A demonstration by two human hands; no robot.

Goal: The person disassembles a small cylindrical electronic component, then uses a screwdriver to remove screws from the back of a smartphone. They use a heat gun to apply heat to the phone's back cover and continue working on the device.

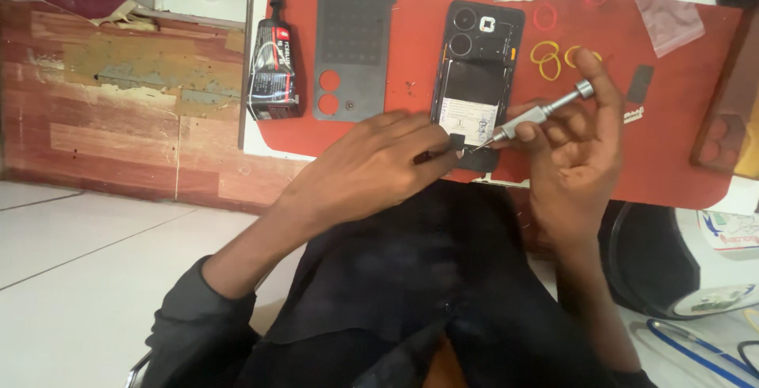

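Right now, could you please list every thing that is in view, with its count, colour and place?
mat: one, red, on the table
phone: one, black, back open, mid mat
back cover: one, grey, left of phone
glue tube: one, black, at mat's left edge
rubber bands: several, yellow and red, right of phone
screwdriver: one, silver, in right hand, tip at the phone's lower end
left hand: on phone's lower edge
right hand: grips screwdriver
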